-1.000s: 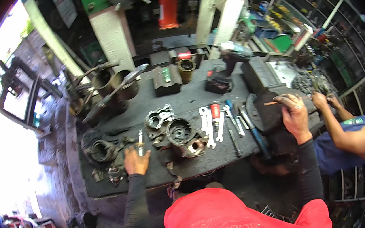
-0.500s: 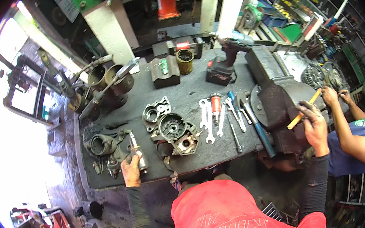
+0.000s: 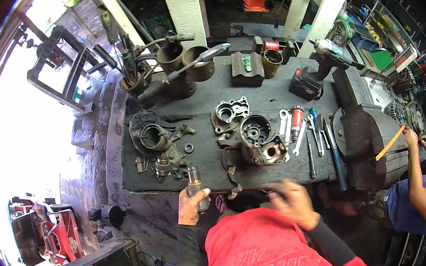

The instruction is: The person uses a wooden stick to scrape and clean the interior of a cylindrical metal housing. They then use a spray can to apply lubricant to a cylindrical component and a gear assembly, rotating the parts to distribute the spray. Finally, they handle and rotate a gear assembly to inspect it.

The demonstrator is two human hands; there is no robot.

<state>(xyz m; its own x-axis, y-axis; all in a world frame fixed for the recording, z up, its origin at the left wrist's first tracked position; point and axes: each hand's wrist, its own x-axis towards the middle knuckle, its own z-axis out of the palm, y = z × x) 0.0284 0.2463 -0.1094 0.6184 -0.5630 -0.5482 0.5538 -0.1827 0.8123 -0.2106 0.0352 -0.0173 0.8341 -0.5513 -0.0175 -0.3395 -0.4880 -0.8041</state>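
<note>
My left hand is closed around a metal starter armature, held upright at the bench's front edge. My right hand is in front of the bench, right of the armature; its fingers are smeared by motion, so I cannot tell whether they hold anything. Beyond it on the bench sits an opened metal gear housing. Left of the armature lie a smaller round housing, a small gear assembly and a metal ring.
Wrenches, a red-handled tool and a blue-handled hammer lie beside a large vise. A cordless impact wrench stands behind. At right, a co-worker holds a flat yellow stick.
My right hand has moved left from beside the yellow stick to the bench front. My left hand has drawn the armature back to the bench edge. The view has shifted left.
</note>
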